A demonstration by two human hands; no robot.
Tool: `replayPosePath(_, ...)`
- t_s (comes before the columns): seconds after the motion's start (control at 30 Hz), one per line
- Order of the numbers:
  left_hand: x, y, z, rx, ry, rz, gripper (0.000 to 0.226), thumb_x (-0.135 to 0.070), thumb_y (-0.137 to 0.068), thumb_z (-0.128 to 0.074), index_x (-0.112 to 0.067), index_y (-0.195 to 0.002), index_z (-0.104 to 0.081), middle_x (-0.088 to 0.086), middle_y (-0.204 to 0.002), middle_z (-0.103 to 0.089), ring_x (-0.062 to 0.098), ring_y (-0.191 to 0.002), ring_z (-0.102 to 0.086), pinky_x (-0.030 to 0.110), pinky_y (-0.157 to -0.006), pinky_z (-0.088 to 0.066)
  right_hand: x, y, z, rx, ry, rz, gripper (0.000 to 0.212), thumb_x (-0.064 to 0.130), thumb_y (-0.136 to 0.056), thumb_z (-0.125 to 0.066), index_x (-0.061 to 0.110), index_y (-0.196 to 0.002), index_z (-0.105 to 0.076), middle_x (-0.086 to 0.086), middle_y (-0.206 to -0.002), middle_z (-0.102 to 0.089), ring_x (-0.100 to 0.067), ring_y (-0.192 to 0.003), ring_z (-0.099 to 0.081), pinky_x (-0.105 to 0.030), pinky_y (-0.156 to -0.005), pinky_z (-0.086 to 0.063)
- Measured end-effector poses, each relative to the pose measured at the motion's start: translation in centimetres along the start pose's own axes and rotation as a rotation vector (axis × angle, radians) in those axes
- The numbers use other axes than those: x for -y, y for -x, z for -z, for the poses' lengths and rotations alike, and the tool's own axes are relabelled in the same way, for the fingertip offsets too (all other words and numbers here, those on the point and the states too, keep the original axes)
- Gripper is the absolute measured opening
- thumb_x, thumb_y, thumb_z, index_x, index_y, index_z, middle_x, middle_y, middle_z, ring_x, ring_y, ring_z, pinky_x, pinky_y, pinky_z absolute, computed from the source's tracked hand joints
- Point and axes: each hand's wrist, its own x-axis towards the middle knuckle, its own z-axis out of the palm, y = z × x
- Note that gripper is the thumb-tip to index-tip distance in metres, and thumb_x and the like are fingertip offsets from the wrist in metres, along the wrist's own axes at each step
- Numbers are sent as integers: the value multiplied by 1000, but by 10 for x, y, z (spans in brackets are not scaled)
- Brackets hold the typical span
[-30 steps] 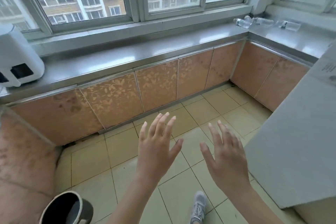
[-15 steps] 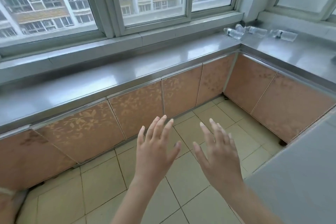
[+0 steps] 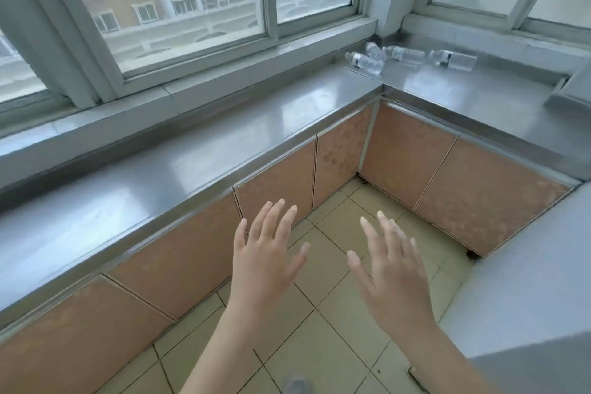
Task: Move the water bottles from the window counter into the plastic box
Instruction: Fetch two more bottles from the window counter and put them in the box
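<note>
Several clear water bottles lie on their sides in the far corner of the steel window counter [image 3: 224, 144]: one [image 3: 366, 63] nearest the corner edge, one [image 3: 404, 54] behind it, one [image 3: 454, 60] further right. My left hand [image 3: 267, 256] and my right hand [image 3: 388, 262] are held out low over the floor, fingers spread, palms down, holding nothing. Both are well short of the bottles. No plastic box is in view.
The L-shaped counter runs under the windows, with orange cabinet doors [image 3: 281, 182] below. A grey surface [image 3: 527, 291] juts in at the right. Beige floor tiles [image 3: 335, 323] lie between them. A grey object [image 3: 575, 89] sits at the counter's right edge.
The view has swung right and closer to the counter; the white appliance and the bin at left have left the frame. The bottles appear larger. Both hands stay open.
</note>
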Motion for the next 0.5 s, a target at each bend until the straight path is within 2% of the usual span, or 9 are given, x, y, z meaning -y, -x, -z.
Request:
replayPosePath(0.37, -26, -157, -79, 67, 80, -153, 60, -53, -90, -42, -22, -139, -55, -2, -147, -53, 21, -138, -47, 51, -110, -36, -58, -137, -28, -26, 23, -167, 59, 51, -93, -33, 18, -141, -45, -11, -150, -40, -30, -136, -40, -53, -109, -31)
replayPosePath(0.5, -53, -216, -117, 93, 90, -178, 60, -56, -93, -39, -25, -144, -50, -5, -152, -46, 18, -143, -37, 45, -116, -25, -99, -198, -39, -29, 30, -183, 60, 51, -94, -31, 19, -142, -45, -11, -150, -40, -29, -137, -38, -52, -111, -28)
